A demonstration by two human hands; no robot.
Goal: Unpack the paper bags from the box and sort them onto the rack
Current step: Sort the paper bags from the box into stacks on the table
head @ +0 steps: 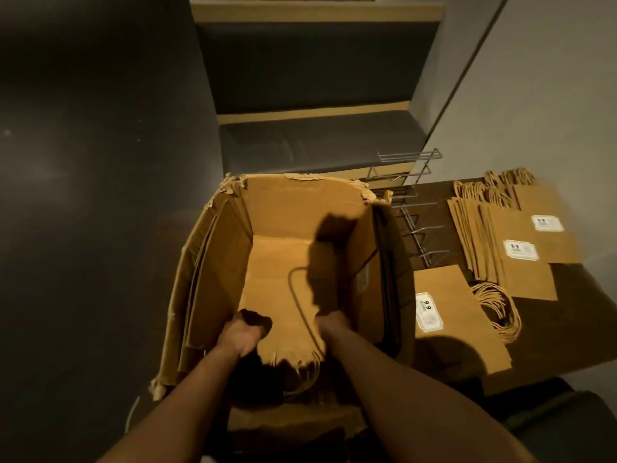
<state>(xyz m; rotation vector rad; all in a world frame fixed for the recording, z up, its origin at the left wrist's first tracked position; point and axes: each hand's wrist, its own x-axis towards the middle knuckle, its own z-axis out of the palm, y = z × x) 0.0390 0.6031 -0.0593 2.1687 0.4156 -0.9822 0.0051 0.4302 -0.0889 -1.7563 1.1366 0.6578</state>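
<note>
Torn brown cardboard box (pixel 230 262), centre: both arms inside. Left hand (pixel 245 332) at 7 o'clock and right hand (pixel 332 324) at 5 o'clock rest on brown paper bags (pixel 283 315) on its floor; grip cannot be told. Grey wire rack (pixel 412 208) at 2 o'clock. Stacked brown paper bags with white labels (pixel 521 248) on dark table (pixel 587 315), 3 o'clock.

Dim room: dark floor (pixel 83 195), cushioned bench (pixel 317 138), pale wall (pixel 534 95).

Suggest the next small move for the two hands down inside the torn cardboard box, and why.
Probably lift the flat brown paper bags out: the left hand and right hand already rest on them in the torn cardboard box, and earlier stacks lie beside the wire rack.
</note>
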